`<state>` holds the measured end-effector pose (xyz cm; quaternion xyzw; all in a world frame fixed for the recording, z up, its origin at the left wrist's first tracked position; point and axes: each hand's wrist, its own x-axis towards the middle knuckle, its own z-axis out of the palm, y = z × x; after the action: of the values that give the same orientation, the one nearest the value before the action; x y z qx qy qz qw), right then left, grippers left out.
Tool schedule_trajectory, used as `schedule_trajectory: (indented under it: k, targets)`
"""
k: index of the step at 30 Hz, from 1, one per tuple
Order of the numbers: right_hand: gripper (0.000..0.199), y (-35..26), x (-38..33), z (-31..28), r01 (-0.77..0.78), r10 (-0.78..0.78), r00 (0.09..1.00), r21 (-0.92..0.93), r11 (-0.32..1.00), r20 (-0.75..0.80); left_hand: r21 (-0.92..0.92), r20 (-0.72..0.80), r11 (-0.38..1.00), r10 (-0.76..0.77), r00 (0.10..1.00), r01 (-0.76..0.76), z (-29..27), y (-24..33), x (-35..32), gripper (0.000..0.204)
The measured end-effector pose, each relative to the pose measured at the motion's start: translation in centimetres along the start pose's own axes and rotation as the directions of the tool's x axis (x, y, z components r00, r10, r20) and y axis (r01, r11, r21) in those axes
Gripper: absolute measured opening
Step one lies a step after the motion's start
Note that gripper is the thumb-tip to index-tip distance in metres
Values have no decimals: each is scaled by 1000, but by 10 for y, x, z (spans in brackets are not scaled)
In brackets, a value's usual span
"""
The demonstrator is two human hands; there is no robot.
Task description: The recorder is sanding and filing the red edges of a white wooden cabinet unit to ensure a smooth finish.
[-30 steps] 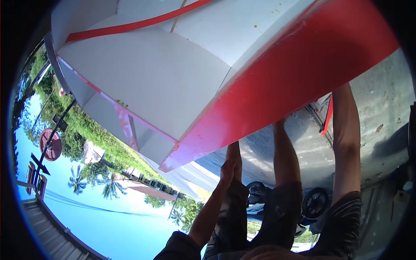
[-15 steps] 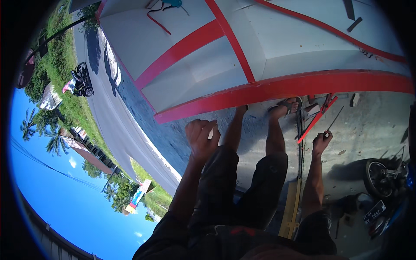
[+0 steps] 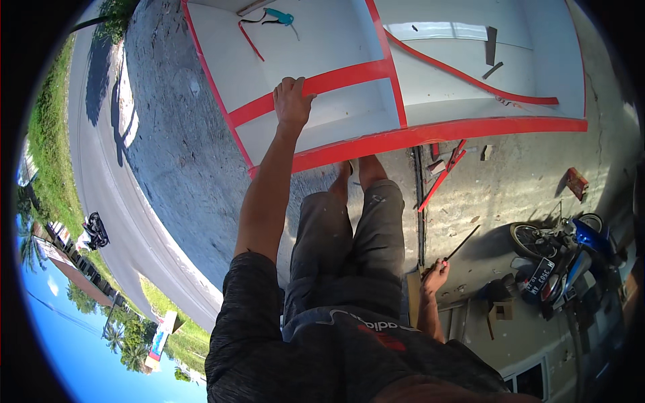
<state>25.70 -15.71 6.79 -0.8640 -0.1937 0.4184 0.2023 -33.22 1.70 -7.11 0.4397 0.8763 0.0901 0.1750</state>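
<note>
The left hand grips the red crossbar of the white boat hull, fingers curled over it. The right hand closes around a thin dark tool. A steady brace on the crossbar keeps balance.

We see open white boat floor ahead; red crossbeam and red strips bar passage.

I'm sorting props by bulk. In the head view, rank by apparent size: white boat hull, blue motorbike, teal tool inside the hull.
1. white boat hull, largest by far
2. blue motorbike
3. teal tool, smallest, though it lies farther away
</note>
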Motion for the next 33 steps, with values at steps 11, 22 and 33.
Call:
schedule_trajectory:
  k: [11, 22, 33]
  targets:
    - [26, -174, -21, 182, 459, -387, 787, -37, 888, 480, 62, 233, 993, -115, 966, 104, -18, 1, 28, 47]
    - [44, -177, -65, 285, 743, -432, 574, -222, 631, 695, -266, -87, 962, 43, 995, -65, 3, -8, 8, 52]
    - [49, -165, -145, 378, 896, -599, 425, -222, 384, 679, -210, -37, 968, 132, 991, -137, -33, -125, -18, 34]
